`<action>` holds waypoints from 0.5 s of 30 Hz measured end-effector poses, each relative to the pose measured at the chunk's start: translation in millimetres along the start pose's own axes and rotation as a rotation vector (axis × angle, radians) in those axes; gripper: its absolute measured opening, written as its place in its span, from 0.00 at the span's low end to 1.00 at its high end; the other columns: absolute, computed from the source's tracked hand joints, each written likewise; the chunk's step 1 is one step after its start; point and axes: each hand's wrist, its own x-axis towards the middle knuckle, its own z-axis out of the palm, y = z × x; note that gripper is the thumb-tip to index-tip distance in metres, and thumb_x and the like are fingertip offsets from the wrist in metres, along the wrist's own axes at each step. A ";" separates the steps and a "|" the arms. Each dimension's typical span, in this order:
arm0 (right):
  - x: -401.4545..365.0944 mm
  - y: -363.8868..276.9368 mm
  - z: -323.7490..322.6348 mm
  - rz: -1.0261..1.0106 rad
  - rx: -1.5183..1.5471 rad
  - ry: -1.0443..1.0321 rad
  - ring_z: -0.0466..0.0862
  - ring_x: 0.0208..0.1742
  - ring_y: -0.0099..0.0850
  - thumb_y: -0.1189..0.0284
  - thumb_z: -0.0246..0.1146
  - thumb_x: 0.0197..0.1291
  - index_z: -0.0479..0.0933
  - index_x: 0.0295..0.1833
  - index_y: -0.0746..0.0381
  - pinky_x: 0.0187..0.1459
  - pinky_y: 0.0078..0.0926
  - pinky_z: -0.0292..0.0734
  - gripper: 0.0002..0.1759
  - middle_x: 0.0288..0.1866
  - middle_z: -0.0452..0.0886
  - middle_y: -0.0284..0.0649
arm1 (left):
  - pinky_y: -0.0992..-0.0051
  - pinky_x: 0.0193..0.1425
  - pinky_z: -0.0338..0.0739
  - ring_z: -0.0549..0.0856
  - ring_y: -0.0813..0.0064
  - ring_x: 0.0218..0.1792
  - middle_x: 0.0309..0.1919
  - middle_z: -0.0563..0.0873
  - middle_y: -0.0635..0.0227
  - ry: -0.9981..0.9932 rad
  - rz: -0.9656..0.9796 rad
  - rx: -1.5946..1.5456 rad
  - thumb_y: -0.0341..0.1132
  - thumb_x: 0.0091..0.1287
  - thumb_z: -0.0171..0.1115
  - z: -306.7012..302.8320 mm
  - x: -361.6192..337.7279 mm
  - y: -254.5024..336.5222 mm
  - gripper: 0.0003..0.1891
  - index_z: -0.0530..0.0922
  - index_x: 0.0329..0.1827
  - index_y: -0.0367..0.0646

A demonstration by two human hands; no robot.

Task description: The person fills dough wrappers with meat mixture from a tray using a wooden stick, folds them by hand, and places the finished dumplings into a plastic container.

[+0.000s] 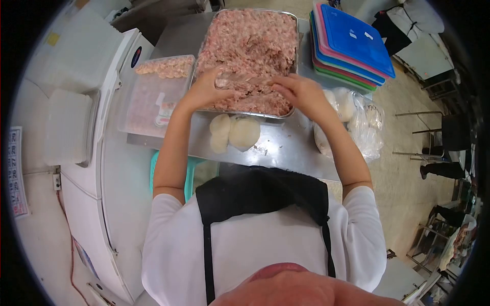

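Note:
A large metal tray (pixel 203 43) heaped with pink minced meat (pixel 250 30) lies in front of me. Between my hands is a long, smooth, greyish-pink lump of minced meat (pixel 245 80), just above or resting on the rest. Around its left end, my left hand (pixel 204 91) curves with thumb and fingers on either side. At the right end, the bent fingers of my right hand (pixel 302 94) press in; their tips are partly hidden. Close to the tray's near edge lie pale round dough wrappers (pixel 245 133) in overlapping stacks on the steel table (pixel 286 137).
Left of the tray is a translucent plastic box (pixel 145 104) with pale chunks at its far end. Coloured lids (pixel 357 38) are stacked at right, above clear bags of pale round items (pixel 357 117). A white fridge (pixel 115 153) borders the left; a green bin (pixel 190 176) sits below.

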 end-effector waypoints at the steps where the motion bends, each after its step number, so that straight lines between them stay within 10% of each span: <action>1: 1.1 -1.1 -11.6 0.014 0.008 -0.002 0.82 0.41 0.45 0.63 0.60 0.65 0.80 0.53 0.59 0.42 0.34 0.77 0.16 0.39 0.83 0.44 | 0.70 0.60 0.72 0.81 0.64 0.55 0.51 0.83 0.56 -0.032 -0.026 -0.071 0.40 0.52 0.75 -6.6 -0.9 9.5 0.29 0.77 0.55 0.38; 7: -7.9 -40.6 -21.1 -0.001 0.422 0.036 0.82 0.46 0.47 0.60 0.58 0.67 0.78 0.55 0.62 0.46 0.36 0.77 0.20 0.45 0.83 0.51 | 0.72 0.59 0.73 0.82 0.65 0.53 0.49 0.84 0.59 -0.067 0.177 -0.183 0.37 0.51 0.75 -44.1 -15.5 36.1 0.25 0.79 0.52 0.40; 15: 12.0 -85.6 14.5 -0.018 0.045 0.056 0.83 0.43 0.46 0.63 0.60 0.65 0.79 0.53 0.60 0.44 0.35 0.77 0.16 0.44 0.83 0.47 | 0.70 0.55 0.74 0.83 0.64 0.48 0.44 0.85 0.57 -0.206 0.004 -0.120 0.37 0.49 0.77 -79.3 -31.4 -23.4 0.23 0.80 0.46 0.37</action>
